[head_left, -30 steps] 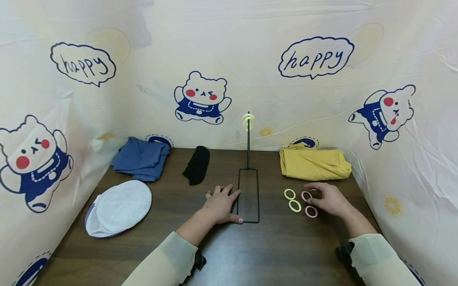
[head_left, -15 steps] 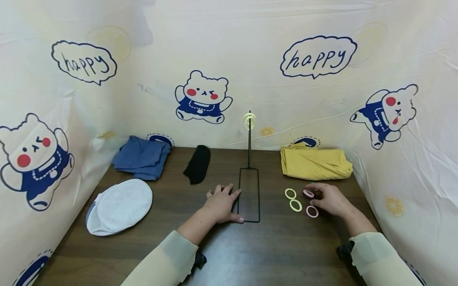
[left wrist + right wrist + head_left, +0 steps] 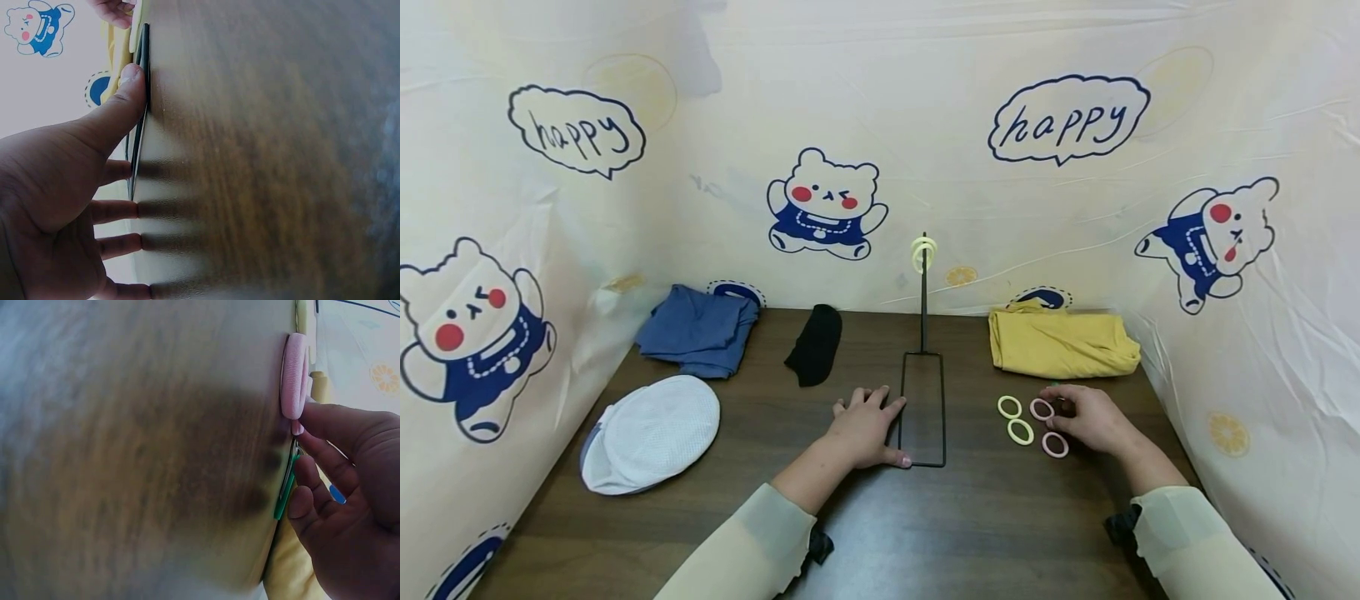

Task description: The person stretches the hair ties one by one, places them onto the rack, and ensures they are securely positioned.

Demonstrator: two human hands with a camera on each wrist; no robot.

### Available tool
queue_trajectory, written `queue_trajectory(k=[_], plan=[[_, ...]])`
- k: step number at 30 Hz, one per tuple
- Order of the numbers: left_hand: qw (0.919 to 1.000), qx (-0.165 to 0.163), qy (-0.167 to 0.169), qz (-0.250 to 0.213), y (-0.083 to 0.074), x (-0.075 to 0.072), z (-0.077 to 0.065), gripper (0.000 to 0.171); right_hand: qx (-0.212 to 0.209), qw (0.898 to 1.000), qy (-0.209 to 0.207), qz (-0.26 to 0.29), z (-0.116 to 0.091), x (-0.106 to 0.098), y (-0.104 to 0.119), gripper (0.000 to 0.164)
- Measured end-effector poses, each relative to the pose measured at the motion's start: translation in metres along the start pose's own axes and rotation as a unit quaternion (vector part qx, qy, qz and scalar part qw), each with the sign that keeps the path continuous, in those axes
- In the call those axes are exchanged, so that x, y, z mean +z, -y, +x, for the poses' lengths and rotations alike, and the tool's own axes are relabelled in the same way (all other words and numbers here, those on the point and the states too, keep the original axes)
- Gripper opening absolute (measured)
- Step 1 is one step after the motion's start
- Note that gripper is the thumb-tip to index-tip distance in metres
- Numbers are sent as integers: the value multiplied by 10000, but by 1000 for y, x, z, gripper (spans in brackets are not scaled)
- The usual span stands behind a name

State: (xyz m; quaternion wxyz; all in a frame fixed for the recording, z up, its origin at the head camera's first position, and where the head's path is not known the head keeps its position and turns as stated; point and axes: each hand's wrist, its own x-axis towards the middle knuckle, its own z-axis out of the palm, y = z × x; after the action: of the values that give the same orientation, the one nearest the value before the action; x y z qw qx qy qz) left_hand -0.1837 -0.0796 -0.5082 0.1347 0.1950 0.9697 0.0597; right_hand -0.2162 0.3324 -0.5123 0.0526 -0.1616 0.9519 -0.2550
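In the head view my left hand [image 3: 863,429] lies with its fingers spread at the left side of a black wire stand [image 3: 942,408]. Its thumb [image 3: 130,81] presses on the front corner of the stand's base; the fingertips touch the table. Pale yellow hair ties [image 3: 917,252] hang at the top of the upright. My right hand [image 3: 1088,418] pinches the edge of the far pink hair tie [image 3: 1034,409] between thumb and finger. A nearer pink hair tie [image 3: 292,378] lies beside the thumb. Two yellow hair ties [image 3: 1009,407] lie to the left of the pink ones.
A folded yellow cloth [image 3: 1060,342] lies behind the right hand. A small green object [image 3: 286,487] sits partly hidden by its fingers. On the left are a blue folded cloth [image 3: 700,329], a black sock-like item [image 3: 815,346] and a white cap [image 3: 655,433]. Patterned fabric walls enclose the table.
The far pink hair tie, tilted up half a second ago, now shows flatter and rounder at the right fingertips. The left hand and the stand stay in place.
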Motion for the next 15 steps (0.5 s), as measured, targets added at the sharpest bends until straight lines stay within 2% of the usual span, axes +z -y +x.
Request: queue_trajectory(k=[8,15], plan=[[10000,-5,20,-36,0,0,0,106,3,9999,-87,-52,4,2,1,19],[10000,-31,43,-11,0,-1,-1,106,-139,9992,-350,-123,6,-2,6,14]])
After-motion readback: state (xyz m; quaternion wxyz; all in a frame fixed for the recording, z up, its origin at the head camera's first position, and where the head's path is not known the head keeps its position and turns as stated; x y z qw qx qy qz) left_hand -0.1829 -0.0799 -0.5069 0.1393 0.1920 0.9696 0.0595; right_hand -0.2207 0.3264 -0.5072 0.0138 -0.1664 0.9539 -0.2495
